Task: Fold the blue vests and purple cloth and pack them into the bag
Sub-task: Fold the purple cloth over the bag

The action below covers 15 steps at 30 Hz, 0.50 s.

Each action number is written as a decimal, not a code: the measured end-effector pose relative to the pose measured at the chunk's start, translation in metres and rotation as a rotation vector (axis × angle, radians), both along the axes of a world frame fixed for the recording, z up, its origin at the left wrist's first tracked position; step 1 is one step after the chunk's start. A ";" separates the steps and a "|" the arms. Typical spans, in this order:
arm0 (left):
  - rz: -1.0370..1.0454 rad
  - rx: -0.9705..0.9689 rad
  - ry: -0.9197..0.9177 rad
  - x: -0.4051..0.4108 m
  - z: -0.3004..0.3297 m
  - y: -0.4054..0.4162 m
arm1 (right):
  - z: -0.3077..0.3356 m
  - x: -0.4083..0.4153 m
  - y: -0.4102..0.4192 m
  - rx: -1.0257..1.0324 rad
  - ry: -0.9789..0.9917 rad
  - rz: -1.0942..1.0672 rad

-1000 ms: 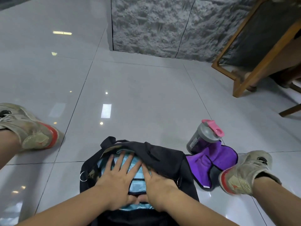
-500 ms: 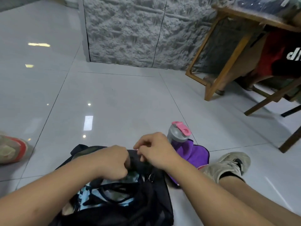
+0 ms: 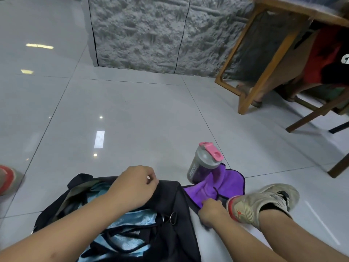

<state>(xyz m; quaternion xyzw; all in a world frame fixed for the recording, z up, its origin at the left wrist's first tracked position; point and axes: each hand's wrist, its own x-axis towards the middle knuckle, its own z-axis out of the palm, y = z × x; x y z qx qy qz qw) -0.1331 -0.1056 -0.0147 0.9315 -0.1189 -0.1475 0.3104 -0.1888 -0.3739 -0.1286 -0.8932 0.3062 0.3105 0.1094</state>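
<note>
A black bag [image 3: 170, 199] lies open on the floor in front of me, with light blue vests [image 3: 130, 224] folded inside it. My left hand [image 3: 134, 186] is curled at the bag's far edge and seems to grip the black fabric there. To the right of the bag, a purple cloth [image 3: 224, 184] lies crumpled on the tiles. My right hand [image 3: 211, 210] pinches the near corner of that cloth, close to my right shoe.
A grey shaker bottle [image 3: 204, 163] with a pink lid stands on the purple cloth's far edge. My right shoe [image 3: 264, 201] lies beside the cloth, my left shoe [image 3: 7, 178] at the far left. A wooden table [image 3: 264, 59] stands at the back right.
My right hand left the bag's edge, moved right and down, and took hold of the purple cloth. My left hand stays at the bag's far edge.
</note>
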 end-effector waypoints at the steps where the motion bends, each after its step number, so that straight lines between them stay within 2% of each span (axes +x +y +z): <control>1: 0.002 -0.006 0.008 0.001 -0.002 0.000 | 0.002 0.001 0.002 -0.005 -0.002 -0.013; 11: -0.033 -0.054 0.045 0.003 0.003 -0.040 | 0.003 -0.001 0.002 -0.032 -0.166 0.036; 15: -0.072 -0.104 0.056 -0.002 -0.002 -0.064 | 0.020 0.000 0.006 0.002 -0.461 -0.003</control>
